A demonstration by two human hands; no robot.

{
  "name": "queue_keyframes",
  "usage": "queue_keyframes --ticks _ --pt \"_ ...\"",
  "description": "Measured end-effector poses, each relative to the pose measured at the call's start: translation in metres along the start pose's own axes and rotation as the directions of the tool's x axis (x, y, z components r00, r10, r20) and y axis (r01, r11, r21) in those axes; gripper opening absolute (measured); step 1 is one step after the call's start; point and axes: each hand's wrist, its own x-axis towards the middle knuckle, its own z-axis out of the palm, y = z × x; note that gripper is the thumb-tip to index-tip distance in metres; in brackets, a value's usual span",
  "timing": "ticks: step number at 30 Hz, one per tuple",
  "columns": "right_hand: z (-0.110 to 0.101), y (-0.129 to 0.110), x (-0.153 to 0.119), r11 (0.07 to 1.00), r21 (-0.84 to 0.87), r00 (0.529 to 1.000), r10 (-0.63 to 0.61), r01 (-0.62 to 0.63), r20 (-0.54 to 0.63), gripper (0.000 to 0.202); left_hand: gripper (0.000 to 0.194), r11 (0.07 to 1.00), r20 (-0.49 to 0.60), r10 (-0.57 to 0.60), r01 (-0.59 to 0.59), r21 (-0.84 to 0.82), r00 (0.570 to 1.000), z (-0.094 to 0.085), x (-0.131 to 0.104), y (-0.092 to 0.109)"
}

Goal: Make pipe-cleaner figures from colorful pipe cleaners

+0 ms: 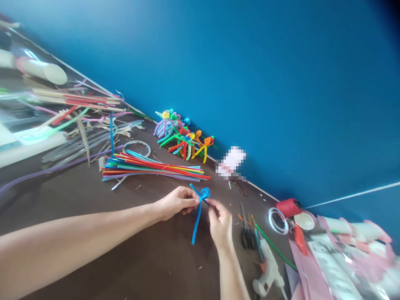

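Observation:
A blue pipe cleaner point(196, 225) is held up between both hands, looped into a small coil at its top, with one short end pointing up left and a longer end hanging down. My left hand point(181, 203) pinches it from the left, just below the coil. From the right, my right hand point(219, 214) pinches a short piece of it with closed fingertips. Behind the hands lies a bundle of multicoloured pipe cleaners point(156, 167). Small colourful pipe cleaner figures point(187, 139) stand near the blue wall.
Black-handled scissors point(247, 237), a white glue gun point(269, 268) and a green pipe cleaner point(275, 246) lie at the right. Further right are tape rolls point(278, 221) and pink wrapping point(309, 266). Sticks and strips point(78, 100) clutter the left. A blue wall point(250, 83) rises behind.

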Motion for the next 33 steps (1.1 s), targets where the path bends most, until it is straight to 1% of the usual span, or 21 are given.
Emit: queue_keyframes --ticks 2,6,10,13,18,24,28,33 --pt "0.0014 -0.0021 -0.0008 1.000 0.006 1.000 0.003 -0.003 0.017 0.021 0.023 1.000 -0.030 -0.014 0.014 -0.019 0.999 0.0003 -0.0001 0.0002" --pt "0.0010 -0.0021 -0.0015 1.000 -0.001 1.000 -0.011 0.011 0.002 0.020 0.023 0.999 -0.061 -0.006 0.004 -0.039 0.998 0.0008 -0.0007 0.0023" --pt "-0.0002 -0.0002 -0.0017 1.000 0.005 1.000 0.004 -0.004 0.003 0.020 0.023 1.000 -0.084 -0.003 0.001 -0.024 0.996 0.0002 -0.0006 0.0021" --pt "0.0004 0.0002 -0.0021 1.000 0.007 1.000 -0.012 0.012 -0.008 0.021 0.022 1.000 -0.096 -0.002 0.002 -0.009 0.995 -0.0002 -0.0009 0.0017" --pt "0.0005 -0.0025 -0.0019 0.998 0.005 0.998 -0.068 0.068 -0.012 0.020 0.022 0.999 -0.101 0.004 -0.001 0.034 0.995 0.0007 -0.0026 0.0029" --pt "-0.0007 -0.0049 -0.0021 0.997 -0.018 0.997 -0.080 0.080 0.007 0.019 0.024 0.999 -0.084 0.021 -0.019 0.029 0.996 0.0009 -0.0027 0.0016" --pt "-0.0004 -0.0043 -0.0029 0.996 -0.026 0.996 -0.089 0.089 0.001 0.018 0.025 0.999 -0.085 0.044 -0.042 0.018 0.995 0.0006 -0.0023 0.0008" --pt "-0.0008 -0.0038 -0.0027 0.996 -0.014 0.996 -0.086 0.086 -0.004 0.018 0.026 0.999 -0.088 0.044 -0.043 0.023 0.995 -0.0005 -0.0022 -0.0006"
